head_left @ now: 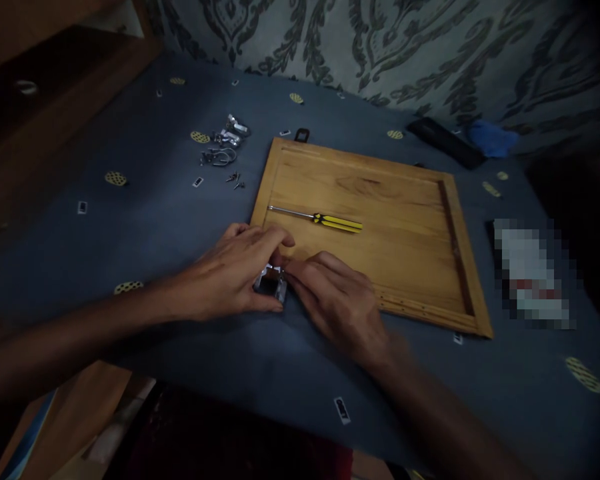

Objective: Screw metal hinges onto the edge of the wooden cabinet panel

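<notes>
My left hand point(240, 267) is curled around a metal cabinet hinge point(281, 293) at the near left corner of a framed wooden door panel point(370, 193). Its thumb lies along the hinge's near side. From the right, my right hand point(337, 293) reaches in with fingers pinched together at the hinge; whatever is between the fingertips is too small to make out. On the panel, just beyond my hands, lies a screwdriver point(330, 220) with a yellow and black handle, its shaft pointing left.
More metal hinges point(227, 138) and several small screws point(236, 179) lie left of the panel. Behind it are a dark latch-like piece point(303, 135), a black pouch point(445, 141) and a blue cloth point(493, 138). A blurred-out packet point(533, 273) rests at right. Patterned wallpaper point(380, 47) borders the back.
</notes>
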`<state>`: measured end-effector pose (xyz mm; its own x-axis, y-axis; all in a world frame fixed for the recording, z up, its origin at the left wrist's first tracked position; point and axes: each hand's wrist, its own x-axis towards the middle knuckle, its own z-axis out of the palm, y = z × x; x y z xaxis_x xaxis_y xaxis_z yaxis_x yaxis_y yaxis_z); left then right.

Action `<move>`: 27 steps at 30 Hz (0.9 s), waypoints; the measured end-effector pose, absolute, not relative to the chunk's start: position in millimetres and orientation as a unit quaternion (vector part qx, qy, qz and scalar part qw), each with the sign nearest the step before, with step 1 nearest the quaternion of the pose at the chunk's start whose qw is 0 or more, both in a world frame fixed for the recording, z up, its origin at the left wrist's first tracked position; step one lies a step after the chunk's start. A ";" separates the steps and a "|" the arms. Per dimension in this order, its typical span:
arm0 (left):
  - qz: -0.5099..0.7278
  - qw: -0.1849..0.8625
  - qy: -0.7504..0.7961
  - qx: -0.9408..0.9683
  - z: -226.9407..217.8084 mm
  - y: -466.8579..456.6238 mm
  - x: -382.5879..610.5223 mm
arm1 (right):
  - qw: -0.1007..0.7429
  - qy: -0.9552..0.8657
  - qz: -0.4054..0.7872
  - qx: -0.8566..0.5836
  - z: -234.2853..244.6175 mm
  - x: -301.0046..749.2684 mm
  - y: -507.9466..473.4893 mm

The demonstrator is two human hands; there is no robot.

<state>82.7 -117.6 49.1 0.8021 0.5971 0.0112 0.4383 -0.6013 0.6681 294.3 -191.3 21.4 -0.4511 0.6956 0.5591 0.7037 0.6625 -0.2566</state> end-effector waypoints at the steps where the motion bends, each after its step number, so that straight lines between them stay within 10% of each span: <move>1: 0.116 0.338 0.292 0.887 49.4 -117.6 82.7 | 0.323 -0.852 -0.005 -0.412 22.1 294.2 -191.3; 27: 0.124 0.339 0.287 0.887 48.6 -117.5 83.0 | 0.393 -0.791 0.114 -0.454 22.2 295.8 -191.6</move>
